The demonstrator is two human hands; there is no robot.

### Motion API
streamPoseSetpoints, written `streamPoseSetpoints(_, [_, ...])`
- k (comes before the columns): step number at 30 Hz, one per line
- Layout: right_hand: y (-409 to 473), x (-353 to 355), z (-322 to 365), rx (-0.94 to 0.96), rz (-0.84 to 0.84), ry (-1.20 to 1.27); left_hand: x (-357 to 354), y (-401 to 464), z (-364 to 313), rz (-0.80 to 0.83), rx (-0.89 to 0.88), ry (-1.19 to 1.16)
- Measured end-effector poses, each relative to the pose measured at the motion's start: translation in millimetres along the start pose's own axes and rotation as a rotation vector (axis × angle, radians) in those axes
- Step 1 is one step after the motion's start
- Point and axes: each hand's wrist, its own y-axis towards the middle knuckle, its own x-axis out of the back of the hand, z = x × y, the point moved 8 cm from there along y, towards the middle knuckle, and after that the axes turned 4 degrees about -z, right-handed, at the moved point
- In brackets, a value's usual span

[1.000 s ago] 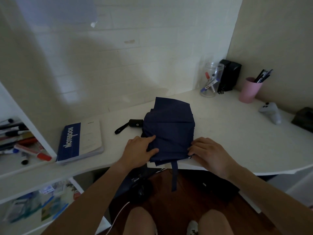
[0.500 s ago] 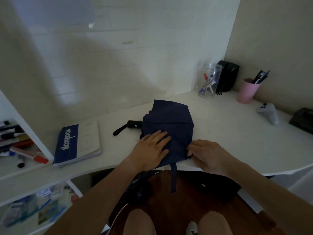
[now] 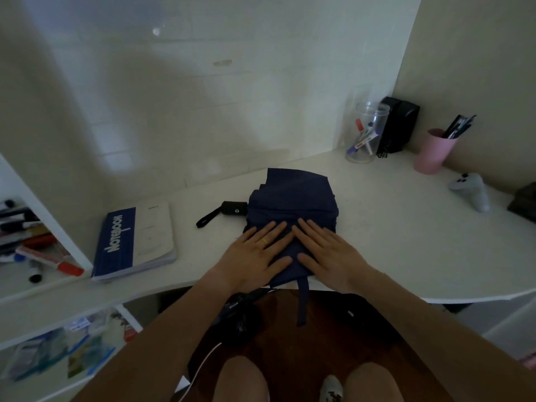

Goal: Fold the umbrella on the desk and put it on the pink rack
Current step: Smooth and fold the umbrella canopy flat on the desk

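Navy umbrella [image 3: 293, 204] lies collapsed at frame centre on the white desk [image 3: 391, 242], its black handle [image 3: 233, 208] poking left. Your left hand [image 3: 255, 256] and right hand [image 3: 327, 253] lie flat and spread on the canopy, gripping nothing. Expect soft, slippery, light fabric that springs loose. Take the handle, then wrap with the strap [image 3: 303, 303] dangling off the desk's edge. Pink rack not in view.
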Motion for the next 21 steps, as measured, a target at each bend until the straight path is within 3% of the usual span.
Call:
streamPoseSetpoints(11, [-23,-1,-27,-0.039,0.100,0.016,-6,-17,29,-0.021,0.023,-0.020])
streamPoseSetpoints(12, [-21,2,-28,-0.055,0.143,0.050,-6,-18,29,-0.029,0.021,-0.022])
streamPoseSetpoints(14, [-11,28,-34,-0.222,0.167,0.363,-4,-18,28,-0.046,0.025,-0.028])
streamPoseSetpoints(16, [11,76,-53,-0.418,-0.164,0.693,-3,-18,27,-0.042,0.027,-0.051])
streamPoseSetpoints(18, [31,111,-85,-0.579,-0.494,0.599,-4,-18,27,-0.041,0.028,-0.060])
streamPoseSetpoints(19, [43,113,-97,-0.662,-0.519,0.587,-3,-18,26,-0.044,0.026,-0.058])
streamPoseSetpoints(21, [68,96,-107,-0.785,-0.386,0.663,-2,-18,25,-0.037,0.021,-0.057])
